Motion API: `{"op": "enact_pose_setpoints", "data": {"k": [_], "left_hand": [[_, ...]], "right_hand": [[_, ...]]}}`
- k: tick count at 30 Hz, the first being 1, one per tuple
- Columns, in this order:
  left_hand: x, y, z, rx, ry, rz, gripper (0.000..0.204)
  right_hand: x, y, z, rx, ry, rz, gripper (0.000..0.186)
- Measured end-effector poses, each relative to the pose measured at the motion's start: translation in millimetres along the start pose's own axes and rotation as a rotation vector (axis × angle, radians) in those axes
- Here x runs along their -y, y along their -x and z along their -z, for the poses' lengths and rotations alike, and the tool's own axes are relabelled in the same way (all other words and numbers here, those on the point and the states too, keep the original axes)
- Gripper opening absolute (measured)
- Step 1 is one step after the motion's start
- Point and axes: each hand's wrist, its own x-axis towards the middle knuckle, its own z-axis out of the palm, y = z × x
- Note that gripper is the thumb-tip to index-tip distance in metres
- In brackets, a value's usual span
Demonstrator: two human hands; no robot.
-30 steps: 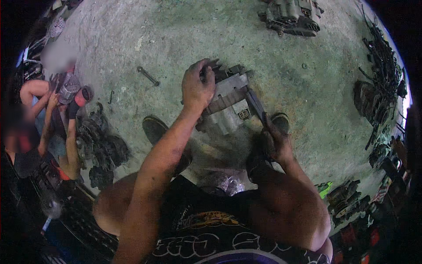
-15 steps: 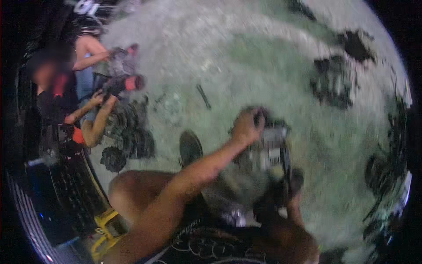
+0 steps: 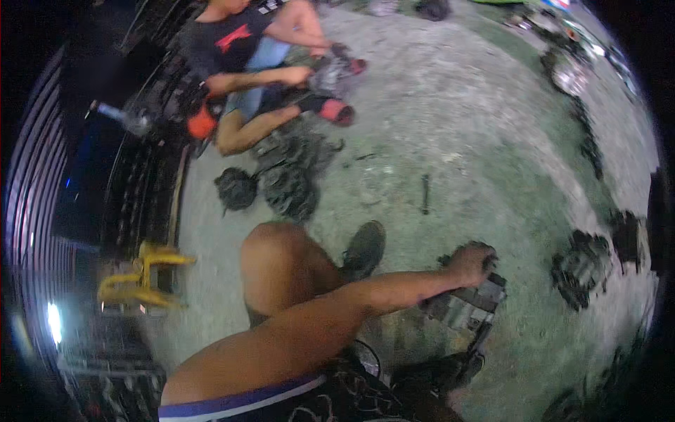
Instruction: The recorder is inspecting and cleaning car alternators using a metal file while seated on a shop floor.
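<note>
My left arm reaches across to the right, and my left hand (image 3: 472,264) curls its fingers over the dark upper end of a boxy metal machine part (image 3: 472,307). This part looks like an engine or gearbox unit, with a grey ribbed body. It rests on the floor in front of me, and a dark bar (image 3: 481,337) slants along its near right side. What exactly lies under my fingers is hidden. Below the part is my dark shoe (image 3: 450,371). My right hand does not show.
Another person (image 3: 242,49) sits on the floor at the upper left, hands on a grey metal part (image 3: 330,76). Dark machine parts (image 3: 290,190) lie before them. A thin dark tool (image 3: 425,193) lies mid-floor. More parts (image 3: 582,267) stand right; a yellow stool (image 3: 144,278) stands left.
The view has swung left, so things appear farther right and the other person shows more fully. My right hand, beside the machine part before, is out of sight. My left hand stays on the part.
</note>
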Motion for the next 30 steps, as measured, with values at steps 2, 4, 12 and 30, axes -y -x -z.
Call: {"op": "enact_pose_setpoints", "data": {"k": [2, 4, 12, 30], "left_hand": [[6.9, -0.9, 10.9, -0.039, 0.029, 0.049, 0.038], [17.8, -2.4, 9.0, -0.030, -0.052, -0.016, 0.038], [31.9, 2.3, 5.2, -0.001, -0.034, 0.056, 0.038], [37.0, -6.9, 9.0, -0.088, -0.108, -0.022, 0.038]], "right_hand": [[-19.1, -18.6, -16.0, -0.118, -0.111, 0.156, 0.041], [-14.4, -29.4, -24.2, -0.168, -0.167, 0.233, 0.041], [3.0, -46.3, -36.0, -0.114, -0.214, -0.027, 0.043], [104.6, -79.4, 23.8, 0.198, 0.080, -0.283, 0.040]]}}
